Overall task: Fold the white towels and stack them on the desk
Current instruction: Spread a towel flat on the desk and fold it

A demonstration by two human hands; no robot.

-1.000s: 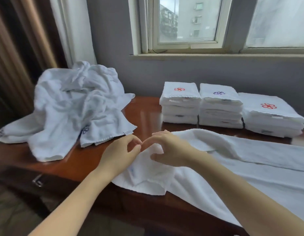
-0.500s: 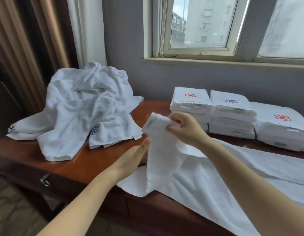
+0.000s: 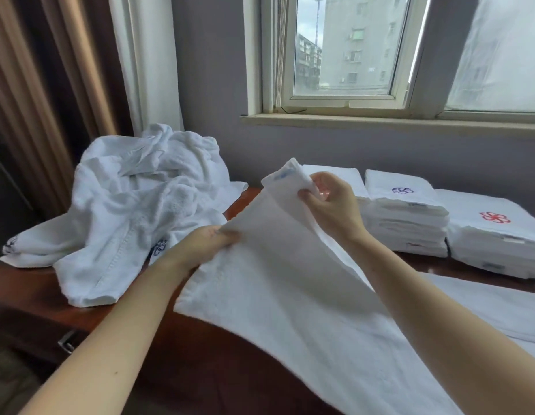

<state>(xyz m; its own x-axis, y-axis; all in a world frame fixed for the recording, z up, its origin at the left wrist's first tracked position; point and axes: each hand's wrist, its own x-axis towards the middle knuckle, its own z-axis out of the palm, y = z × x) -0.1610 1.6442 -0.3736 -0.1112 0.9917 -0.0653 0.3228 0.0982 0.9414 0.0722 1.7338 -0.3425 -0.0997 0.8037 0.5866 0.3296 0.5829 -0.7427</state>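
While right hand [image 3: 329,205] pinches white towel [image 3: 290,295] corner aloft, left hand [image 3: 204,244] grips its side edge.
Crumpled towel pile [image 3: 134,211] at desk [image 3: 32,289] left end; folded stacks [image 3: 410,217] along back edge.

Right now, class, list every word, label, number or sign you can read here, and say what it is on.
No words or numbers can be read.
Red flower emblem, right stack: no letters.
Purple-blue emblem, middle stack: no letters.
Blue emblem, pile: no letters.
Blue mark, held towel: blurred.
Tags on stacks: too small.
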